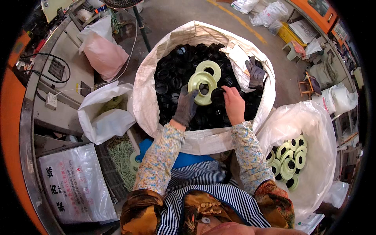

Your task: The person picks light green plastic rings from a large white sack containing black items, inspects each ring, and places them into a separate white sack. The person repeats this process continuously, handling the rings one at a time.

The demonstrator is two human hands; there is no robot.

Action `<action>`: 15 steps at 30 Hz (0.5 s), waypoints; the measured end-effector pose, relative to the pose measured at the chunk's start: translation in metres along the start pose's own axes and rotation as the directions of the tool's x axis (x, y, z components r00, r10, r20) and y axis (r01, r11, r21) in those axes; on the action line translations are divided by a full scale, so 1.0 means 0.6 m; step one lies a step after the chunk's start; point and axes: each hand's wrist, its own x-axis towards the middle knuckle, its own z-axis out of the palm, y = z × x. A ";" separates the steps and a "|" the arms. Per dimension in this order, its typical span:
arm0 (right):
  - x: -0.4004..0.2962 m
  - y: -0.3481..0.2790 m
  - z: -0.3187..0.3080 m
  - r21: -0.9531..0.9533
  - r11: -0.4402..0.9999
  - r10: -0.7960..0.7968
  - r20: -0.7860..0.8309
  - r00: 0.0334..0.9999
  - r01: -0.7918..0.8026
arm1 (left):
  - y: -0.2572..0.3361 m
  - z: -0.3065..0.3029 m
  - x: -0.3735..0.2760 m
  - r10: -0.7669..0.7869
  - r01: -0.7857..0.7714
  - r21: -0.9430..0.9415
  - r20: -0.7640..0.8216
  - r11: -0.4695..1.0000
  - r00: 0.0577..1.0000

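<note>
My left hand (185, 108), in a grey glove, grips a pale green flanged plastic ring (193, 82) by its lower left edge. My bare right hand (235, 104) pinches a black plastic fitting (216, 96) just right of that ring; whether the two touch is unclear. A second pale green ring (209, 64) lies partly under the held one. Both hands are over a large white woven sack (146, 91) filled with loose black plastic fittings (168, 75). A loose grey glove (255, 74) rests on a fold of the sack at the right.
At right, a clear plastic bag (318, 164) contains several green rings with black centres (289, 165). A white bag (102, 132) with a green ring inside stands left, above thin green plastic scraps (119, 160). A fan stand (141, 26) and power strip (51, 101) are nearby.
</note>
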 end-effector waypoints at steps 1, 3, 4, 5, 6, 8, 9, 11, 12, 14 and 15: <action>-0.001 -0.015 -0.004 0.028 0.999 -0.047 0.013 0.999 0.046 | 0.018 0.010 -0.032 -0.048 0.050 -0.033 0.068 0.998 0.997; -0.008 -0.035 -0.013 -0.030 0.996 -0.078 0.087 0.993 0.081 | 0.026 0.011 -0.084 -0.044 0.038 0.037 0.161 0.999 0.986; -0.017 -0.036 -0.014 -0.028 0.992 -0.123 0.101 0.987 0.126 | 0.030 0.016 -0.106 -0.093 0.086 0.047 0.171 0.995 0.981; -0.025 -0.041 -0.016 -0.025 0.985 -0.166 0.113 0.980 0.170 | 0.033 0.017 -0.126 -0.129 0.134 -0.009 0.229 0.991 0.965; -0.035 -0.060 -0.028 -0.054 0.975 -0.203 0.161 0.966 0.214 | 0.032 0.010 -0.144 0.002 -0.057 0.185 0.288 0.981 0.958; -0.055 -0.086 -0.041 -0.024 0.972 -0.225 0.177 0.958 0.233 | 0.031 0.005 -0.172 0.047 -0.128 0.256 0.301 0.958 0.952; -0.064 -0.095 -0.051 0.008 0.976 -0.216 0.191 0.958 0.219 | 0.029 0.010 -0.182 -0.030 -0.005 0.140 0.247 0.990 0.969; -0.077 -0.108 -0.065 0.142 0.979 -0.179 0.239 0.954 0.148 | 0.033 0.015 -0.204 -0.108 0.105 0.023 0.191 0.994 0.976; -0.082 -0.114 -0.074 0.203 0.973 -0.163 0.267 0.950 0.110 | 0.035 0.017 -0.214 -0.102 0.098 0.029 0.180 0.995 0.978; -0.091 -0.131 -0.104 0.341 0.940 -0.121 0.398 0.909 -0.025 | 0.035 0.014 -0.223 -0.094 0.085 0.063 0.164 0.994 0.982; -0.094 -0.135 -0.117 0.395 0.913 -0.105 0.463 0.880 -0.099 | 0.036 0.018 -0.228 -0.062 0.043 0.105 0.185 0.993 0.981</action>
